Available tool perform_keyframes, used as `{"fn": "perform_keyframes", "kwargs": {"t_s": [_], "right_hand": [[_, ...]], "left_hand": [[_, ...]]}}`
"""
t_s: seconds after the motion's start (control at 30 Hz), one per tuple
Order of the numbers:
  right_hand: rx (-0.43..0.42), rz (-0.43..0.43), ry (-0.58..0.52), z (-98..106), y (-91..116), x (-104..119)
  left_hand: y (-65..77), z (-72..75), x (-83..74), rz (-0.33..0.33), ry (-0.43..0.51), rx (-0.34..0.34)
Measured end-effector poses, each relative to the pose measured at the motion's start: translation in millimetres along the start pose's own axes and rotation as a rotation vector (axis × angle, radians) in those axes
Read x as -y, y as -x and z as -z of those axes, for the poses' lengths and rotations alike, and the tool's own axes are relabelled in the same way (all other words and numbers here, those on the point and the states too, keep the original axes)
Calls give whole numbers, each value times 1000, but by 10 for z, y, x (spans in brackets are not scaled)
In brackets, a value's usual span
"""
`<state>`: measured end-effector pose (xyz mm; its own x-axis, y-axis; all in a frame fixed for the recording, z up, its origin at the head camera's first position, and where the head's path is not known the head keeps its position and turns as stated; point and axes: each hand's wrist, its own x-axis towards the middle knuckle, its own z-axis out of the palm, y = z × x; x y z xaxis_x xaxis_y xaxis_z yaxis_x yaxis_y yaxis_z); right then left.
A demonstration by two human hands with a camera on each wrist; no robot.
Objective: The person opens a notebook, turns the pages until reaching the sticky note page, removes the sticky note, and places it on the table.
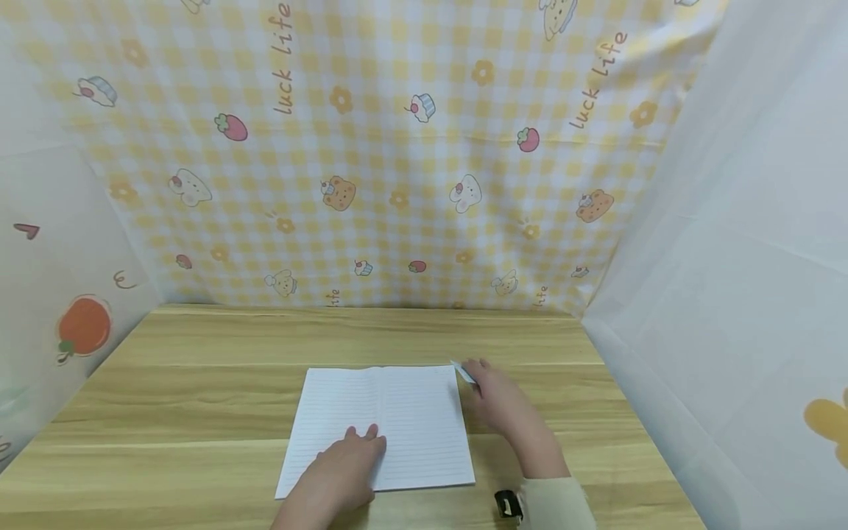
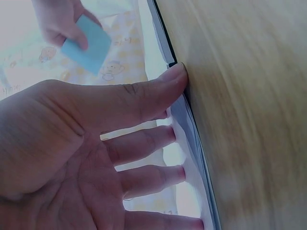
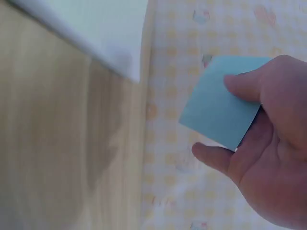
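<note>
A: With the book (image 1: 424,427) as the dial in the head view, where's the note (image 3: 216,110)?
B: At 2 o'clock, just off the book's far right corner. The right wrist view shows a gap between it and the page.
A: What has it?
B: The right hand (image 1: 492,397), pinching it with the thumb on its pale blue face and the fingers behind.
A: And the left hand (image 1: 344,464)?
B: At 7 o'clock, gripping nothing. Its fingers are straight and spread, tips on the page, and the thumb stands apart from them by the near edge.
A: How does the book lie?
B: Open on the table (image 1: 199,412), its spine running towards 12. Both visible pages are ruled.
A: Anything at 4?
B: A cream sleeve (image 1: 556,506) on the right arm, with a small black object (image 1: 507,505) beside its cuff. I can't tell what that is.
A: Beyond the table?
B: A yellow checked cloth (image 1: 397,147) at 12.
</note>
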<state>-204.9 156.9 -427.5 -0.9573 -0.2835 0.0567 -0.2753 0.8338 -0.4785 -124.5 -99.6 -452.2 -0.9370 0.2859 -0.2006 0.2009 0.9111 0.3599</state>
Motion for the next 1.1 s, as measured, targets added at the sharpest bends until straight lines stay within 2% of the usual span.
{"fn": "perform_keyframes", "kwargs": {"t_s": [0.17,0.5,0.77,1.1], "right_hand": [[12,-21,85,-13,104,-157],[37,-51,183,-84,149,-372],[55,-91,167,-100,109,-383],[139,-110,176,-197,79,-403]], "left_hand": [[-10,-7,13,-11,0,-3],[-18,-12,32,-33,-2,-7],[-16,-4,28,-31,-5,-6],[-10,1,16,-23,7,-8]]}}
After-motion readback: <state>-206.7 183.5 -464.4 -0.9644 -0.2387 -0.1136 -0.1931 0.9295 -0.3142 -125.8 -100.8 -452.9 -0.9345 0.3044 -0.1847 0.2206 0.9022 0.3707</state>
